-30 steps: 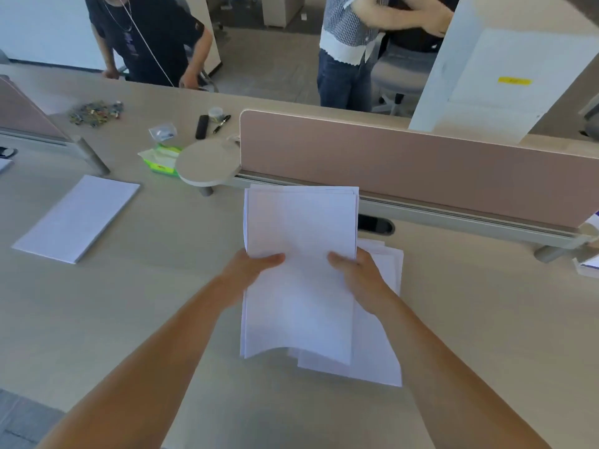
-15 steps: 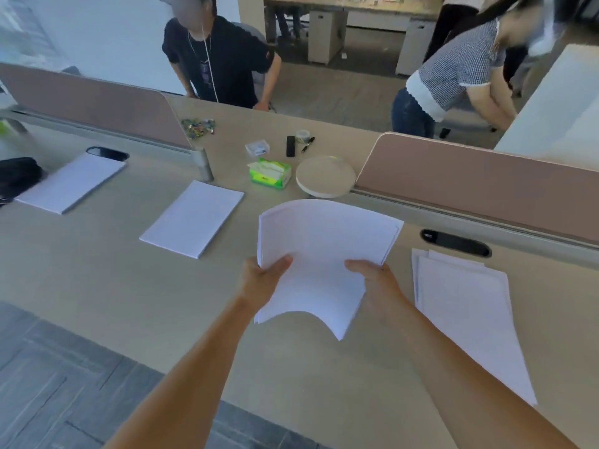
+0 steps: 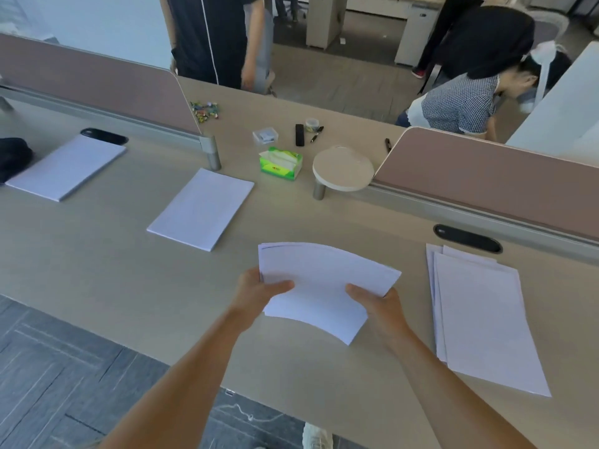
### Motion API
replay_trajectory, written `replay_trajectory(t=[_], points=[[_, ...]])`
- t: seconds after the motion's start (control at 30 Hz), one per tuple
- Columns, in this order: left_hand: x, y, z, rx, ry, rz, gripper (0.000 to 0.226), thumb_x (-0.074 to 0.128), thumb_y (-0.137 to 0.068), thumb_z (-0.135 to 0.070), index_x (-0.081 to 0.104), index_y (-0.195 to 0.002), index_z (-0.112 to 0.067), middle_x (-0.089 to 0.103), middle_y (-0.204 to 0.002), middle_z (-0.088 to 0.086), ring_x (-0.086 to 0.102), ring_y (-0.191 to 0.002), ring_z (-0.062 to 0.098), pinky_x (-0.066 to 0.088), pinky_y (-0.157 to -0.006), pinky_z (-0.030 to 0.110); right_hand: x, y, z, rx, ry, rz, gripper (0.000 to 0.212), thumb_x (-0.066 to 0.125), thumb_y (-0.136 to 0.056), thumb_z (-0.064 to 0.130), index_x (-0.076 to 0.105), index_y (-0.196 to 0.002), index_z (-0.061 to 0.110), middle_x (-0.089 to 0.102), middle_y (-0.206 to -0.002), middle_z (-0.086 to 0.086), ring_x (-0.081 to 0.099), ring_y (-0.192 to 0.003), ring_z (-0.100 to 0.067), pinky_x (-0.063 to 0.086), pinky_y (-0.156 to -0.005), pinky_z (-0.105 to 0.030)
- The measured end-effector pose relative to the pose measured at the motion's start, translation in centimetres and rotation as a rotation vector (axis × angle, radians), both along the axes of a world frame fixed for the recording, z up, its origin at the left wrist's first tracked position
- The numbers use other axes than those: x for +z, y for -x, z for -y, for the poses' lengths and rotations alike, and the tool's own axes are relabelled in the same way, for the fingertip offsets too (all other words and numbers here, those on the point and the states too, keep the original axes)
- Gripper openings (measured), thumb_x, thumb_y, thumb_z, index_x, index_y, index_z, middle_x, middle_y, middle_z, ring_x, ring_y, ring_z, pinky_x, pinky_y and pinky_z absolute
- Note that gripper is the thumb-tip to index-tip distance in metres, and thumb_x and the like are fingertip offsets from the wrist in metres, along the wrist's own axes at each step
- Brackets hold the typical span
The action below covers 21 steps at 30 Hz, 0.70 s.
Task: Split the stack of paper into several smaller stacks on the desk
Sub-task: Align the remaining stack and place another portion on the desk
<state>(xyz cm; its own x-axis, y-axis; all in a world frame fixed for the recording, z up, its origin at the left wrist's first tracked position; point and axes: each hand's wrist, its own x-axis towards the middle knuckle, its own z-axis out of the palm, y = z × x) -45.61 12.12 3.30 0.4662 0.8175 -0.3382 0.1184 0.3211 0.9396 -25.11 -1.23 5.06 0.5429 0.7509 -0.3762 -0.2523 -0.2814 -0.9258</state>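
I hold a thin bundle of white paper (image 3: 321,286) above the desk, bowed along its length. My left hand (image 3: 259,291) grips its left edge and my right hand (image 3: 376,306) grips its right edge, thumbs on top. The loose remaining stack (image 3: 483,315) lies on the desk to the right, its sheets slightly fanned. A neat stack (image 3: 201,209) lies to the upper left of the bundle. Another neat stack (image 3: 68,166) lies further left.
Pink divider panels (image 3: 486,176) run along the desk's back. A green tissue box (image 3: 281,163), a round white stand (image 3: 343,168), pens, a small box and clips sit behind. A black bag (image 3: 13,157) lies at far left. Two people stand beyond the desk.
The bundle was lifted off the stack on the right and carried left and lower over bare desk. My view swung left, revealing the two placed stacks.
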Motion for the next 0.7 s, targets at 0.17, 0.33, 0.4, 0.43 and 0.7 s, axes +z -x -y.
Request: replay_trajectory(t=[0.17, 0.33, 0.4, 0.43, 0.7], points=[[2.3, -1.1, -0.8, 0.035, -0.038, 0.112, 0.042, 0.080, -0.066, -0.012, 0.074, -0.107, -0.008, 0.074, -0.108, 0.019, 0.071, -0.101, 0.035, 0.055, -0.089, 0.049, 1.5, -0.5, -1.4, -0.013, -0.082, 0.001, 0.018, 0.079, -0.080, 0.005, 0.075, -0.093, 0.017, 0.078, -0.096, -0.004, 0.074, -0.094, -0.024, 0.058, -0.084, -0.041], [2.7, -0.6, -2.6, -0.030, -0.050, 0.136, 0.056, 0.083, -0.053, -0.018, 0.071, -0.108, -0.013, 0.074, -0.105, 0.010, 0.069, -0.099, 0.029, 0.055, -0.086, 0.040, 2.2, -1.8, -2.0, 0.068, -0.059, 0.085, 0.022, 0.081, -0.074, 0.000, 0.075, -0.095, 0.003, 0.076, -0.092, -0.008, 0.072, -0.083, -0.020, 0.055, -0.078, -0.035], [3.1, -0.9, -2.9, -0.068, -0.053, 0.131, 0.058, 0.084, -0.053, -0.019, 0.070, -0.109, -0.014, 0.074, -0.103, 0.008, 0.070, -0.096, 0.024, 0.054, -0.079, 0.032, 2.3, -2.1, -2.2, 0.094, -0.050, 0.090, 0.022, 0.082, -0.075, 0.002, 0.075, -0.096, 0.000, 0.076, -0.092, -0.009, 0.071, -0.083, -0.019, 0.053, -0.077, -0.033], [3.4, -1.2, -2.9, -0.103, -0.074, 0.121, 0.055, 0.083, -0.057, -0.018, 0.071, -0.111, -0.012, 0.074, -0.106, 0.010, 0.070, -0.098, 0.026, 0.055, -0.080, 0.034, 2.4, -2.2, -2.4, 0.096, -0.046, 0.086, 0.019, 0.082, -0.075, 0.004, 0.076, -0.093, 0.003, 0.077, -0.091, -0.007, 0.071, -0.082, -0.019, 0.053, -0.076, -0.032], [4.8, -0.9, -3.4, -0.041, -0.118, 0.160, 0.029, 0.069, -0.080, 0.010, 0.071, -0.107, 0.000, 0.078, -0.094, 0.003, 0.073, -0.086, 0.016, 0.056, -0.071, 0.024, 3.6, -2.4, -4.1, 0.076, -0.082, 0.073, 0.012, 0.082, -0.077, 0.008, 0.077, -0.084, 0.017, 0.078, -0.082, 0.002, 0.073, -0.075, -0.015, 0.057, -0.072, -0.033]])
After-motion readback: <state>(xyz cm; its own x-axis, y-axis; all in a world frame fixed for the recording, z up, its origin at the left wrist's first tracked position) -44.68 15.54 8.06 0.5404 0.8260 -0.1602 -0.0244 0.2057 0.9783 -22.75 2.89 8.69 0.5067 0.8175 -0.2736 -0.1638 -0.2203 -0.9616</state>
